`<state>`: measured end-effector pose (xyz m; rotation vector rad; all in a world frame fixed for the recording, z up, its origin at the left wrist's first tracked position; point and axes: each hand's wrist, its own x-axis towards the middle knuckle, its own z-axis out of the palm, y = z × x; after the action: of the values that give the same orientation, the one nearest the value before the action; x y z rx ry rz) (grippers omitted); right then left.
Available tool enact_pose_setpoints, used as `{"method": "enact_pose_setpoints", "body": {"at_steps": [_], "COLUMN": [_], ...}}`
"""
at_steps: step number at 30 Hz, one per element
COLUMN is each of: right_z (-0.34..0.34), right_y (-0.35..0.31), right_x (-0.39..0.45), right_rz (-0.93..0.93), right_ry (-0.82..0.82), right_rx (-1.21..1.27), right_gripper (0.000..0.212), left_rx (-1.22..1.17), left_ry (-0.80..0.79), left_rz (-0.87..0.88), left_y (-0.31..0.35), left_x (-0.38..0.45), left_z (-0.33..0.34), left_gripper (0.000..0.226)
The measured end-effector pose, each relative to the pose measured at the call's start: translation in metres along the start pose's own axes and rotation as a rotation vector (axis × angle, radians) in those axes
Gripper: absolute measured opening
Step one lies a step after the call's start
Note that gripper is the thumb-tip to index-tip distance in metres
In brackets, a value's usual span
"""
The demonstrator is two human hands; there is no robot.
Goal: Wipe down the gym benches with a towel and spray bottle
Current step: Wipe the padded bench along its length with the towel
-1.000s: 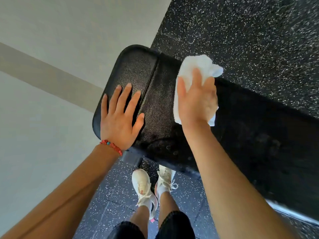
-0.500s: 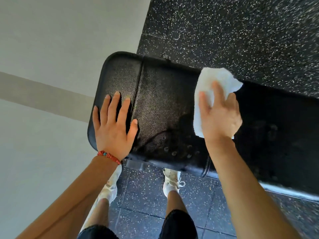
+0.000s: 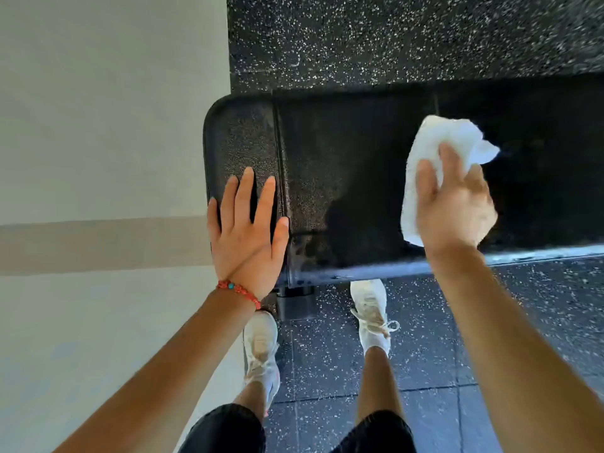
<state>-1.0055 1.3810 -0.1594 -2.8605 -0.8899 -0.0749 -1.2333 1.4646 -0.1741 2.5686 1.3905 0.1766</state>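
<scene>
I see the black bench running across the middle of the head view, from about nine o'clock of centre out past the three o'clock edge, its padded top split by a seam into a short end pad and a longer section. The left hand lies flat on the end pad with its fingers straight and spread, pointing toward twelve o'clock, the thumb reaching to the seam; it holds nothing. A red beaded bracelet circles that wrist. At about two o'clock, the right hand presses the white towel onto the longer section; the fingers lie over the cloth and look lightly bent, but the hand is blurred, so I cannot tell whether they pinch the towel or only press it down. The towel is bunched, with most of it showing beyond the fingertips toward twelve o'clock and a strip running down beside the hand's left edge. I see faint wet marks on the pad near its front edge, between the two hands. At six o'clock, white sneakers stand on the dark speckled floor, and a pale wall fills the nine o'clock side.
</scene>
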Motion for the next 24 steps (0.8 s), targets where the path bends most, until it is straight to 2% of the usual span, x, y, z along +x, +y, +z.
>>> {"method": "enact_pose_setpoints", "body": {"at_steps": [2,5,7,11,13,15,17,18,19,22,24], "right_z": [0.000,0.003,0.005,0.005,0.004,0.001,-0.001,0.000,0.000,0.003,0.003], "right_y": [-0.019,-0.060,-0.078,-0.063,-0.034,-0.009,-0.005,-0.009,-0.017,-0.033,-0.024], "right_x": [-0.021,-0.071,-0.096,-0.086,-0.074,-0.065,-0.066,-0.069,-0.073,-0.086,-0.081], "right_rz": [0.019,-0.177,-0.301,-0.476,-0.414,-0.229,-0.067,-0.044,-0.073,-0.333,-0.439], "right_ry": [0.057,0.143,0.141,0.177,0.208,0.228,0.218,0.210,0.200,0.167,0.187], "right_rx": [0.014,0.007,0.031,0.017,-0.015,-0.013,-0.005,0.006,0.018,0.035,0.047], "right_gripper": [0.039,0.029,0.031,0.030,0.028,0.026,0.025,0.026,0.027,0.029,0.028], "left_rx": [-0.011,-0.041,-0.049,-0.046,-0.053,-0.058,-0.074,-0.082,-0.084,-0.088,-0.100], "left_ry": [-0.008,-0.011,-0.019,-0.044,-0.055,-0.061,-0.062,-0.057,-0.051,-0.040,-0.036], "left_rz": [0.005,0.019,0.035,0.037,0.018,-0.001,-0.019,-0.019,-0.011,0.010,0.035], "left_y": [0.000,-0.004,-0.007,-0.007,-0.005,-0.002,0.001,0.003,0.007,0.024,0.040], "left_x": [0.000,-0.002,-0.004,-0.004,-0.003,-0.003,-0.003,-0.002,-0.002,-0.005,-0.008], "left_z": [0.000,-0.002,-0.003,-0.005,-0.005,-0.007,-0.008,-0.009,-0.009,-0.009,-0.008], "left_gripper": [0.050,0.049,0.048,0.048,0.048,0.049,0.049,0.049,0.049,0.050,0.051]}}
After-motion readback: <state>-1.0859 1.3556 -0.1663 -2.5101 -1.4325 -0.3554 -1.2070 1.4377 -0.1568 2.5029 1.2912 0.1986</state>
